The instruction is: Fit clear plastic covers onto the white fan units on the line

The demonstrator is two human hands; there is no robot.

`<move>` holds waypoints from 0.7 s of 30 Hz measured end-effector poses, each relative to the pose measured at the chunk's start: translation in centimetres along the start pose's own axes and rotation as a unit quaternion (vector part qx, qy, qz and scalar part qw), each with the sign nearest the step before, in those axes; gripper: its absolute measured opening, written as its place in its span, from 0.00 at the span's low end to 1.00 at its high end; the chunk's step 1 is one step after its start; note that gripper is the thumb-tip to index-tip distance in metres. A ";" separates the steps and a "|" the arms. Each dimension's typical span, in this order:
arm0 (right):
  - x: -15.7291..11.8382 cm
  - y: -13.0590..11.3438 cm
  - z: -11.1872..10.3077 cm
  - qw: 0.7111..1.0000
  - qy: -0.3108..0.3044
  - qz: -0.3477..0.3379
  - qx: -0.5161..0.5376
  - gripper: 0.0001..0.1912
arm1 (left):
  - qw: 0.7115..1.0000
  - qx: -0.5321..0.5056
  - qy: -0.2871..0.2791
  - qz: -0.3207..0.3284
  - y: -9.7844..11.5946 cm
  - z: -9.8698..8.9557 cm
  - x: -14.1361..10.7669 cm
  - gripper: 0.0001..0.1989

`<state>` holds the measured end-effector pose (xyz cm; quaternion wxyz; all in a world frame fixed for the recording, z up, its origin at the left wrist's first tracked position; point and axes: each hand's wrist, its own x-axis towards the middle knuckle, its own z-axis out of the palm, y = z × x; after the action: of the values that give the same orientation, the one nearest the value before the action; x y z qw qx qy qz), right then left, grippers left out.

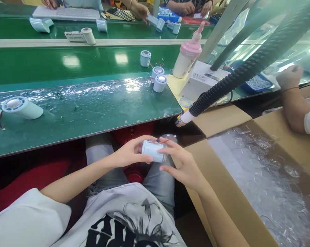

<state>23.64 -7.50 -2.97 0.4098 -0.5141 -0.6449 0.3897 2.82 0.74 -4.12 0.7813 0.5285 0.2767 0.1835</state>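
Above my lap, a light blue cylindrical housing (152, 151) lies sideways between my hands. The fingers and thumb of my left hand (133, 151) are wrapped around its left end. My right hand (180, 161) is curled at the right end, its fingers touching the housing and its thumb a little apart below. A clear plastic piece (165, 156) shows at that end, partly hidden by my fingers. Thin reddish wires (162, 141) run along the top. Past my hands, the metal tip of a black corrugated hose (180, 120) hangs by the bench edge.
Several similar housings (160, 84) stand on the green bench (93, 106), with another (23, 108) at left. A pink-lidded bottle (187, 58) is beside a white box-shaped device (202, 80). At right, an open carton (208, 171) holds clear plastic parts. Co-workers' hands (140, 12) are across the line.
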 end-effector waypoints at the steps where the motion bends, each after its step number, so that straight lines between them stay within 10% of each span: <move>1: -0.2 0.0 0.0 0.999 -0.001 -0.021 -0.047 0.17 | 1.000 -0.013 -0.001 -0.013 0.1 0.0 -0.1 0.31; 21: -0.9 -0.7 -0.2 0.990 -0.027 0.060 0.128 0.22 | 0.971 0.203 -0.054 0.114 1.3 -0.3 -1.7 0.36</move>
<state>23.71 -8.52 -2.41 0.4301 -0.4846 -0.5685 0.5069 1.31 0.45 -2.61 0.6452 0.7135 0.2036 0.1821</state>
